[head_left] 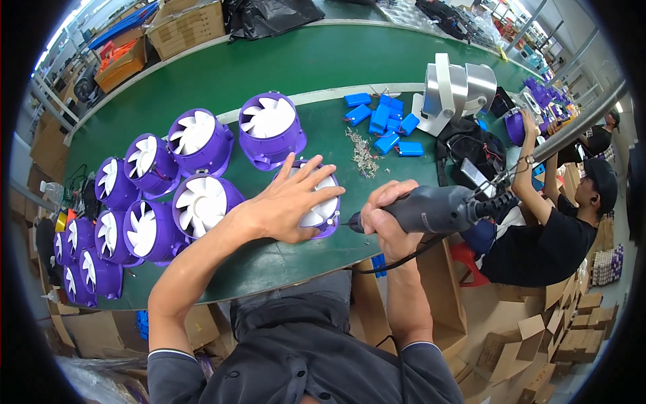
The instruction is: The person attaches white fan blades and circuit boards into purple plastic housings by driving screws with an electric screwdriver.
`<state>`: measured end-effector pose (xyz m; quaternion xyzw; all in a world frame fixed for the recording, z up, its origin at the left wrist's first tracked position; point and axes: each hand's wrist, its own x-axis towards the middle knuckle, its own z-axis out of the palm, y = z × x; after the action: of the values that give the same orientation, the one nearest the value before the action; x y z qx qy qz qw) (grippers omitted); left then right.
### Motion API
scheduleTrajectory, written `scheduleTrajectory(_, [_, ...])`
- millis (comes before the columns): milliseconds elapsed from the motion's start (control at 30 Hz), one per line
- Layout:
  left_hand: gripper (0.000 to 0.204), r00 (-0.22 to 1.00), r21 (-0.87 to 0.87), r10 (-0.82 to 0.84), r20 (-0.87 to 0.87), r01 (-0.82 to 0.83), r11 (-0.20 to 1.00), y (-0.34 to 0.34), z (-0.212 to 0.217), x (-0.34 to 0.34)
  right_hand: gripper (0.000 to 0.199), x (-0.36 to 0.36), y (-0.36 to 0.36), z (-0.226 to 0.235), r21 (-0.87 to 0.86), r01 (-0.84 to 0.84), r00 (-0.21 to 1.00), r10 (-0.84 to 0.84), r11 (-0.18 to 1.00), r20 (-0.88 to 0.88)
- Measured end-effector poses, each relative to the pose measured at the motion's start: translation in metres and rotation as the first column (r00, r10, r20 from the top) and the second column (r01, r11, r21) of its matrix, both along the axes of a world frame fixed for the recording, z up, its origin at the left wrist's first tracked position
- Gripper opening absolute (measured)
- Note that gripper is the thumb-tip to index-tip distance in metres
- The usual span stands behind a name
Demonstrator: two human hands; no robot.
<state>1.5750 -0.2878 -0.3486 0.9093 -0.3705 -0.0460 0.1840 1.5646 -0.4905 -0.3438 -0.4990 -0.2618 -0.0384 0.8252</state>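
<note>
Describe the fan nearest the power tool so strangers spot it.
On the green table, find the cluster of purple-cased white fans. Go to its right end, left of the black power tool in the right hand. Only this fan in the cluster lies under the fingers of the left hand.

Fans (272, 131) left of screws (364, 156) (on table (323, 116))

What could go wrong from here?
The electric screwdriver in the right hand points at the purple-rimmed fan near the left hand; a slip might hit that hand. The black cord crosses the right forearm and could snag. Loose screws might stray among the blue battery packs.
</note>
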Motion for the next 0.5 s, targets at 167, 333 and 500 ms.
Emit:
scheduleTrajectory(167, [0.075,1.000,-0.017,0.017,0.023,-0.017,1.000,0.001,-0.006,0.000,0.028,-0.007,0.002,-0.003,0.039,-0.065,0.998,0.064,0.997,0.030])
scheduleTrajectory(333, [0.073,0.998,-0.046,0.016,0.053,-0.014,0.999,0.001,-0.007,-0.001,0.028,-0.010,0.011,-0.004,-0.027,-0.046,0.997,0.048,0.999,0.063])
scheduleTrajectory(500, [0.072,0.997,-0.063,0.024,0.071,-0.020,0.998,0.003,-0.011,-0.002,0.024,-0.006,0.019,-0.004,-0.075,0.069,0.997,-0.066,0.995,0.049])
